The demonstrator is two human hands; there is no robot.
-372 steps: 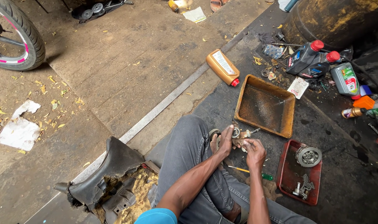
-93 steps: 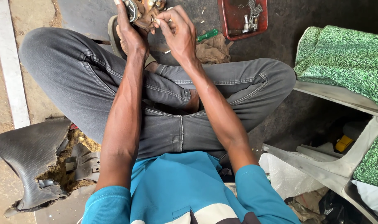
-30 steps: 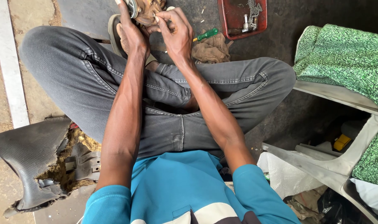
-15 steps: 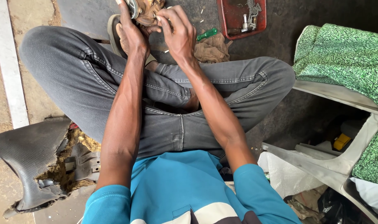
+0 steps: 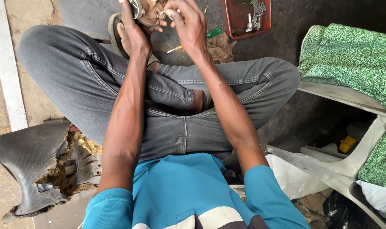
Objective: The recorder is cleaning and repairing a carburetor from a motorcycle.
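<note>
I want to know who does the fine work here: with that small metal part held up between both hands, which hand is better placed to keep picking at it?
Probably the right hand: its fingertips pinch at the metal part, while the left hand grips it steady.

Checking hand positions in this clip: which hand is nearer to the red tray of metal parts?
Right. The right hand works at the small part just left of the red tray, with bare floor between them. The left hand is farther left, beyond the part.
</note>
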